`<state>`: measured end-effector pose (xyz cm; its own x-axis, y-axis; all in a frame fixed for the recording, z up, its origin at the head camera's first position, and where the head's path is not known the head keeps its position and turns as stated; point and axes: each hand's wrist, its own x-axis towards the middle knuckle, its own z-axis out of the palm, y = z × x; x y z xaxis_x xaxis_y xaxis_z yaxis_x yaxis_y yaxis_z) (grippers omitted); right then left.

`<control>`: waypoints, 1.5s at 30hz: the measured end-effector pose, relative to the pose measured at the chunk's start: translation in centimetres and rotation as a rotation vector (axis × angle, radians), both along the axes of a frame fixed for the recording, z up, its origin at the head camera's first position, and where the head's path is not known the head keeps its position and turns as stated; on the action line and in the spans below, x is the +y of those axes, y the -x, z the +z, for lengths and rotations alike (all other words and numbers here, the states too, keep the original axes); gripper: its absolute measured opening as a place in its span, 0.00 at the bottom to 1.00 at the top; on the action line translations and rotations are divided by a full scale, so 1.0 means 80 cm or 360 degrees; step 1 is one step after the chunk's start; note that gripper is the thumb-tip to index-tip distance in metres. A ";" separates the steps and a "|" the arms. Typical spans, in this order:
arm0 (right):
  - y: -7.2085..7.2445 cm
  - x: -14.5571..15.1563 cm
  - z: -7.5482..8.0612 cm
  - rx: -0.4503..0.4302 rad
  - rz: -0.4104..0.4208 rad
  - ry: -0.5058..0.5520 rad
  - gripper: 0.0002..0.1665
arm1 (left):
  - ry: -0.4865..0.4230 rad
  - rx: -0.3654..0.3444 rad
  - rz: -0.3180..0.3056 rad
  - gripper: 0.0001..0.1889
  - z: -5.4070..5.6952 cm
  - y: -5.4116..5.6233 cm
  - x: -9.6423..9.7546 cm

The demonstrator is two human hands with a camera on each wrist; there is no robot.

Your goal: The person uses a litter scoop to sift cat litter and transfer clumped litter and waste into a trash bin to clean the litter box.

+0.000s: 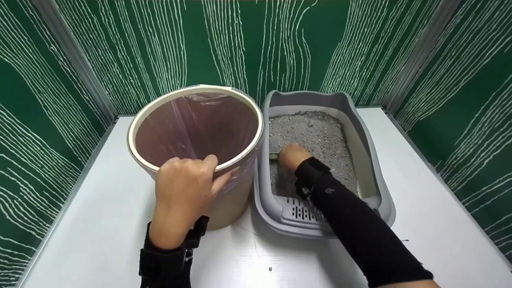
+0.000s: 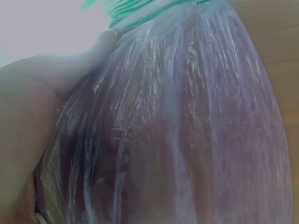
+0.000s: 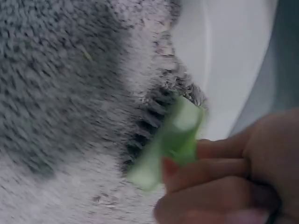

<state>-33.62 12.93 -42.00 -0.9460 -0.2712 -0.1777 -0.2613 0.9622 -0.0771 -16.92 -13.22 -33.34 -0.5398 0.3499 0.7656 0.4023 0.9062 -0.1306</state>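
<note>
My left hand (image 1: 186,188) grips the near rim of a trash bin (image 1: 138,156), fingers over the edge and thumb outside. A thin clear liner (image 2: 187,121) covers the bin's wall in the left wrist view. To the right stands a grey litter box (image 1: 376,160) with grey cat litter (image 1: 316,132) in it. My right hand (image 1: 293,156) is inside the box, at its left side. Its curled fingers hold a green litter scoop (image 3: 173,144), whose front edge is down in the litter; motion blurs it, and my hand hides part of it.
Both containers stand side by side on a white table (image 1: 96,232). Green walls (image 1: 256,48) with white wavy lines enclose the back and sides. A small crumb (image 1: 270,269) lies near the table's front. The box has a slotted front step (image 1: 304,214).
</note>
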 end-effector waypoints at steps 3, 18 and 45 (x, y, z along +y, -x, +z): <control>0.009 0.001 -0.019 0.0035 -0.0135 0.0163 0.12 | 0.0002 -0.0002 -0.0005 0.32 0.001 0.000 -0.001; 0.036 0.023 -0.066 0.0185 -0.0508 0.0762 0.23 | 0.0026 -0.0024 0.0001 0.31 0.001 -0.001 -0.003; 0.020 0.056 -0.022 0.0547 -0.0634 0.0968 0.19 | 0.0022 0.0031 -0.0009 0.31 0.000 0.001 -0.001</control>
